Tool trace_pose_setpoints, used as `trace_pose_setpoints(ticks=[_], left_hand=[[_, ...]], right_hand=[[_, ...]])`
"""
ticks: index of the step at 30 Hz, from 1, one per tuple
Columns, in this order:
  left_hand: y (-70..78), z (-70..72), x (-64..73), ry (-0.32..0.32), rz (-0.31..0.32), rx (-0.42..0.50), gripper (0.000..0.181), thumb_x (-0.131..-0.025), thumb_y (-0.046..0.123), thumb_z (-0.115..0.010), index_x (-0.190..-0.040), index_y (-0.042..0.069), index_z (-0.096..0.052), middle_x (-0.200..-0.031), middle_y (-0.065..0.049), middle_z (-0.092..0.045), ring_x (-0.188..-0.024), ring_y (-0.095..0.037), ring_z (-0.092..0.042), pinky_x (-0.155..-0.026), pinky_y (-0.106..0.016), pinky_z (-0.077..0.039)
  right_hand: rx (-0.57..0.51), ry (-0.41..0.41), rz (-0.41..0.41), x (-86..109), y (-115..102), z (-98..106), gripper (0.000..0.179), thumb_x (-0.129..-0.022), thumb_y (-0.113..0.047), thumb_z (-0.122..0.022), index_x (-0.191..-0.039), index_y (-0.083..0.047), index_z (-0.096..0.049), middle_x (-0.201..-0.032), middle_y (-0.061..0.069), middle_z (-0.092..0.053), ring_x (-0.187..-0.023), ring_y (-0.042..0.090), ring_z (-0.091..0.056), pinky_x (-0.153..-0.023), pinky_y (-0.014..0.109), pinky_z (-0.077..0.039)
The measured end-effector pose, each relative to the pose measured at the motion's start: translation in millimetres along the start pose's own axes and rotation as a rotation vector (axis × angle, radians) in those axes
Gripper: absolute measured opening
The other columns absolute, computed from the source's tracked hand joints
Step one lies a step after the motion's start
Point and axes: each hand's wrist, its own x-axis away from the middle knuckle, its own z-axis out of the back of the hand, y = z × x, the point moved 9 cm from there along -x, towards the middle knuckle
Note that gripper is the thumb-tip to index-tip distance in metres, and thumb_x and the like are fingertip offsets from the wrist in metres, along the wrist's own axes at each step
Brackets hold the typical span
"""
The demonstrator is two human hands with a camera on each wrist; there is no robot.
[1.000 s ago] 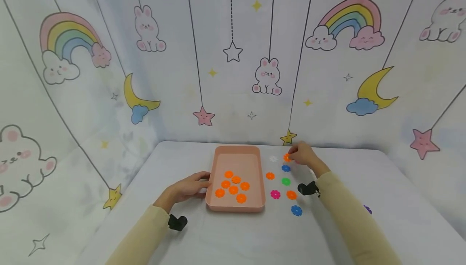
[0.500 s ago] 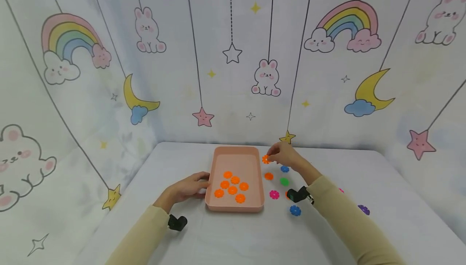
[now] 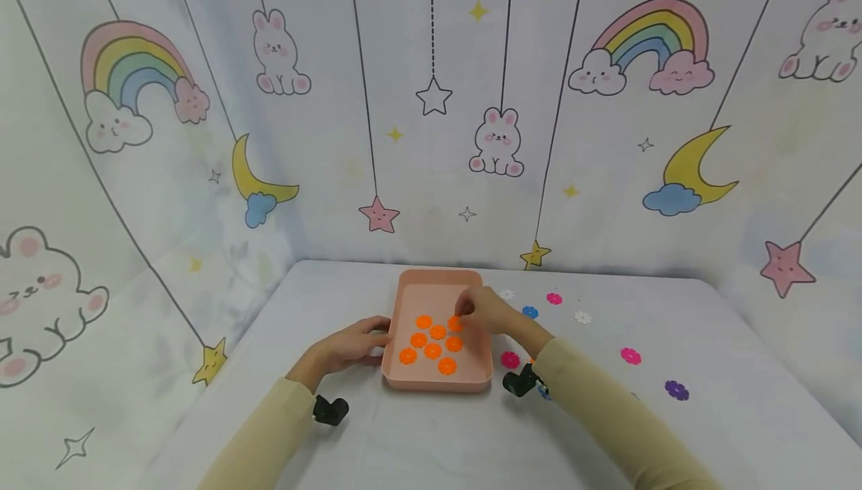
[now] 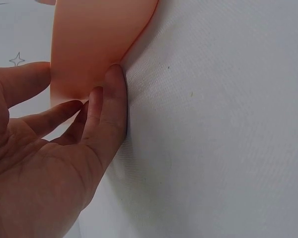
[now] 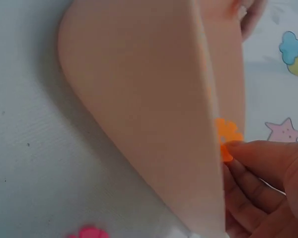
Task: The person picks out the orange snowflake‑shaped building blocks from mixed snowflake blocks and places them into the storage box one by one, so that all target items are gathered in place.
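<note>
A peach-coloured rectangular tray [image 3: 438,386] lies on the white cloth. Several orange flower-shaped discs [image 3: 432,351] rest on its floor. My right hand [image 3: 490,311] reaches over the tray's right wall and pinches another orange flower-shaped disc [image 5: 229,136] between thumb and fingers, just inside the wall. Whether that disc touches the tray floor cannot be told. My left hand [image 3: 350,344] rests against the outside of the tray's left wall; in the left wrist view its fingertips [image 4: 114,82] touch the peach wall [image 4: 89,44].
To the right of the tray lie scattered flower discs: pink [image 3: 509,360], blue [image 3: 530,312], white [image 3: 582,317] and purple [image 3: 676,390]. My right forearm [image 3: 592,408] partly covers some. A patterned cloth [image 3: 431,176] hangs behind the table.
My right hand has carried an orange disc from the far right of the tray leftward, over the wall and into the tray. The left hand has stayed at the left wall.
</note>
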Motion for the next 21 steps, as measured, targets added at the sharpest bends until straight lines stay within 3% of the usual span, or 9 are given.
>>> trace_pose_setpoints(ticks=[6,13,17,21], left_hand=[[-0.3,0.1,-0.6,-0.005,0.001,0.010,0.050,-0.107,0.017,-0.053,-0.152,0.000,-0.040,-0.155,-0.018,-0.042,-0.125,-0.030,-0.056,-0.103,-0.046,-0.054],[-1.9,-2.3,-0.3,-0.007,0.007,0.010,0.050,-0.107,0.016,-0.053,-0.153,0.001,-0.039,-0.156,-0.018,-0.041,-0.125,-0.030,-0.056,-0.103,-0.046,-0.054],[-1.8,-2.5,-1.0,-0.011,0.010,0.007,0.051,-0.107,0.017,-0.053,-0.154,0.001,-0.038,-0.157,-0.019,-0.040,-0.125,-0.030,-0.056,-0.103,-0.046,-0.054],[-1.5,0.0,-0.8,-0.006,0.014,-0.003,0.053,-0.107,0.018,-0.054,-0.155,0.001,-0.037,-0.158,-0.019,-0.038,-0.126,-0.030,-0.056,-0.103,-0.047,-0.054]], right_hand=[[0.050,-0.003,0.060,-7.8,0,-9,0.007,-0.090,0.003,-0.072,-0.089,-0.003,-0.072,-0.086,0.000,-0.067,-0.080,0.016,-0.061,-0.082,0.031,-0.061],[0.109,0.004,0.040,-4.8,0,-11,0.005,-0.090,0.001,-0.074,-0.092,-0.003,-0.071,-0.085,0.001,-0.064,-0.079,0.018,-0.057,-0.078,0.029,-0.059],[0.170,0.000,0.058,1.2,-7,-3,0.011,-0.092,-0.003,-0.075,-0.102,-0.001,-0.070,-0.093,0.005,-0.066,-0.087,0.019,-0.059,-0.085,0.034,-0.058],[0.200,0.009,0.102,12.3,-16,18,0.019,-0.093,-0.004,-0.074,-0.110,0.002,-0.068,-0.105,0.011,-0.069,-0.096,0.023,-0.062,-0.091,0.039,-0.057]])
